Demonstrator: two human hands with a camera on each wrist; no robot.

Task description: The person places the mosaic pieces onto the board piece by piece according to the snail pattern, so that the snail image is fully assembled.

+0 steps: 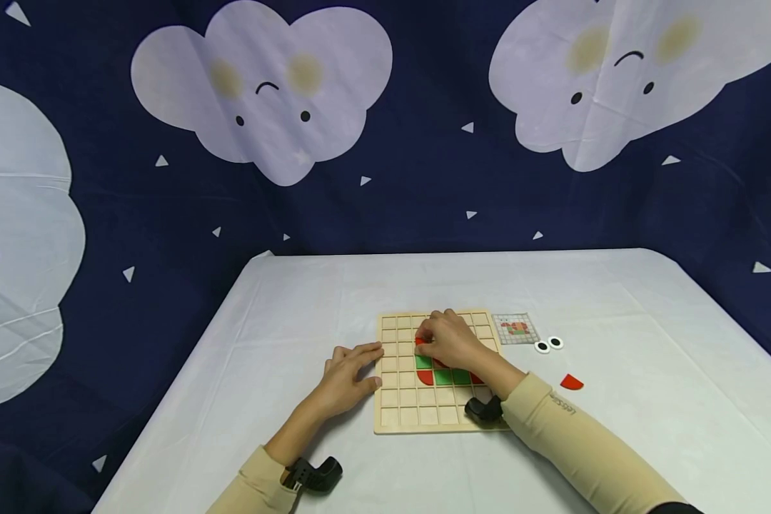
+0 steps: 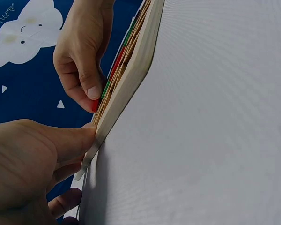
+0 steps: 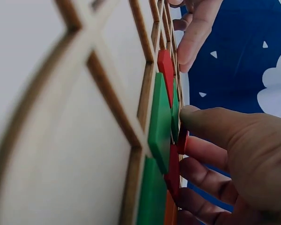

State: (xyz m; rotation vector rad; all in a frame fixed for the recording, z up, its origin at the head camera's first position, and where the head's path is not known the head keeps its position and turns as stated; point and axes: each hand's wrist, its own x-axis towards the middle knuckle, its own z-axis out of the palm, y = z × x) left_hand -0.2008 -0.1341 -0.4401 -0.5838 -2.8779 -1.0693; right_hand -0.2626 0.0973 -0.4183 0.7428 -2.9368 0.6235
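Observation:
A square wooden grid board point(image 1: 398, 416) lies on the white table, with red and green flat pieces set in its middle cells. Among them are a green piece point(image 1: 452, 376) and a rounded red piece point(image 1: 426, 377). My right hand point(image 1: 452, 344) reaches over the board and pinches a small red piece point(image 3: 183, 139) between thumb and fingers, close against the grid. My left hand point(image 1: 347, 375) rests at the board's left edge, fingers extended and the thumb touching the rim. Part of the laid pieces is hidden under the right hand.
Right of the board lies a small pattern card point(image 1: 515, 330). Two round eye pieces point(image 1: 542, 347) sit beside it, and a loose red quarter-round piece point(image 1: 572, 383) lies nearer the right sleeve. A dark blue curtain with clouds point(image 1: 263, 86) hangs behind the table.

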